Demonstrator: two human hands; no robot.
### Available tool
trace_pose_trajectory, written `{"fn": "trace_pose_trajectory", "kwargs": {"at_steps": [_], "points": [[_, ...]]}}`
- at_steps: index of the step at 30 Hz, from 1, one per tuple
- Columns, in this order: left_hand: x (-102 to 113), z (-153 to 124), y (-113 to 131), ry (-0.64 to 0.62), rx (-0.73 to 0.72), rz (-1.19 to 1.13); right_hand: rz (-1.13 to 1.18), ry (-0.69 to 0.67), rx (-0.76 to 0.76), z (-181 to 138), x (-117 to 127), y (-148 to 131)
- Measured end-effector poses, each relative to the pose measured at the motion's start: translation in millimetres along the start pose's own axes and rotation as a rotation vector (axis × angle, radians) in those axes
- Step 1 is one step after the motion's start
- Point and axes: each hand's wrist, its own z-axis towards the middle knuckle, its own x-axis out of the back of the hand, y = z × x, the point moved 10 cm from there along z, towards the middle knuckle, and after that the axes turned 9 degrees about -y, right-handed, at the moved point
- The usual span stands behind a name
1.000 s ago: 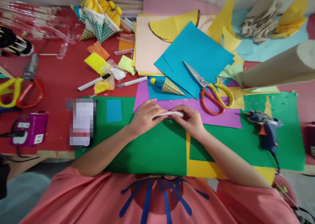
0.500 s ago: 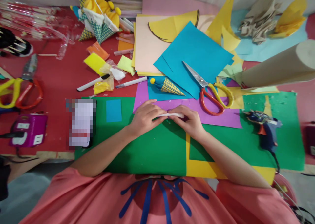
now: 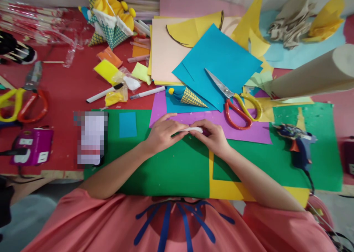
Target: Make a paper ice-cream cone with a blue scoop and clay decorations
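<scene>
A thin white strip, soft-looking and roughly level, is pinched between my two hands; its exact material I cannot tell. My left hand grips its left end between thumb and fingers, with one finger stretched out above. From the right, the thumb and fingers of my right hand close on the other end, and the fingertips of both hands nearly meet. Just beyond lies a small paper cone with a yellow grid pattern, a blue top and a yellow ball. Under the hands are purple paper and a green sheet.
Red-and-yellow scissors lie right of the hands, a glue gun farther right. At left are a blurred phone, a blue paper square and a marker. Blue sheets and a cone bouquet are behind.
The fingers of my right hand have shifted slightly along the white strip, and less of its right end shows. One left finger is lifted a little more. The other things stay put.
</scene>
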Motion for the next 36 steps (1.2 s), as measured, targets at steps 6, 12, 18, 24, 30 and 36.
{"fn": "trace_pose_trajectory", "kwargs": {"at_steps": [6, 12, 18, 24, 30, 36], "points": [[8.2, 1.2, -1.2, 0.056, 0.027, 0.046, 0.036, 0.015, 0.022, -0.6, 0.3, 0.5], [4.0, 0.7, -1.3, 0.032, 0.035, 0.034, -0.05, 0.03, 0.011, -1.3, 2.5, -2.4], [4.9, -0.5, 0.4, 0.061, 0.006, 0.008, -0.016, 0.024, -0.002, -1.8, 0.7, 1.6], [3.9, -1.1, 0.7, 0.043, 0.001, 0.028, -0.069, 0.047, 0.009, -1.3, 3.6, -2.2], [4.6, 0.6, 2.8, 0.046, -0.014, 0.035, -0.065, 0.016, 0.024, -0.5, 1.2, -3.8], [6.7, 0.8, 4.8, 0.057, -0.04, 0.015, -0.07, 0.0, 0.038, -0.8, 1.7, -3.6]]}}
